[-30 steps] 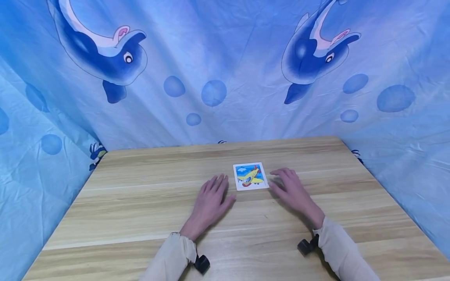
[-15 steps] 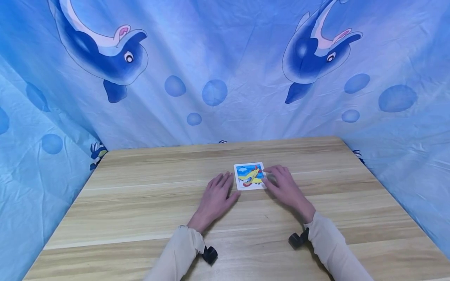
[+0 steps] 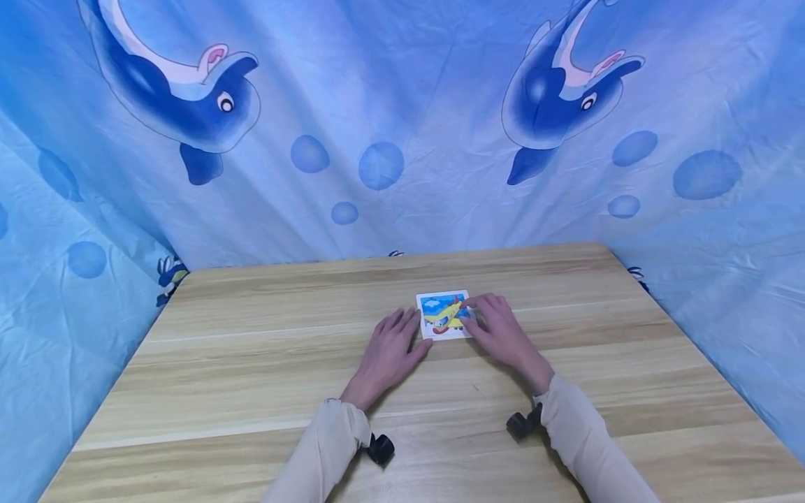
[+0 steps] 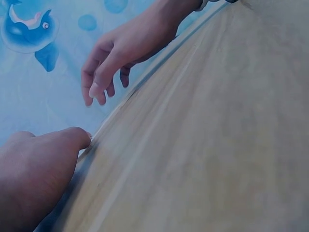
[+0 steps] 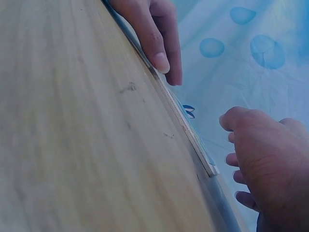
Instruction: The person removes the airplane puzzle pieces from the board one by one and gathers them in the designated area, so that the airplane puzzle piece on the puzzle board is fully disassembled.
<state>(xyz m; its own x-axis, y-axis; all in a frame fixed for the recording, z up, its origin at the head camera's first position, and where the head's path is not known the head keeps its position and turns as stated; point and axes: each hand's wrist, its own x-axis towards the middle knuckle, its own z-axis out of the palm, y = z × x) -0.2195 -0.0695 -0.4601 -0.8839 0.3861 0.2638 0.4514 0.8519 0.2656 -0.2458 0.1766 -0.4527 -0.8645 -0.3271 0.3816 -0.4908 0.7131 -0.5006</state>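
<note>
A thin square picture board (image 3: 440, 320) with a white border and a yellow airplane lies flat on the wooden table. Its layered edge (image 5: 183, 121) shows in the right wrist view. At its left side is my left hand (image 3: 388, 355), fingers extended, with thumb and fingertips right at the border. My right hand (image 3: 504, 339) hovers over the board's right side, thumb and index finger spread apart and loosely bent. In the left wrist view the right hand (image 4: 130, 46) is raised above the table, with nothing between its fingers.
The wood-grained table (image 3: 251, 377) reaches back to a blue curtain (image 3: 434, 175) printed with dolphins and bubbles, which also hangs along both sides. Black wrist cameras (image 3: 381, 450) sit at the sleeve cuffs (image 3: 342, 419).
Both hands have moved inward toward the board. The left fingertips came up to its left edge, and the right hand shifted left until its fingertips overlap the right side. The board has stayed put.
</note>
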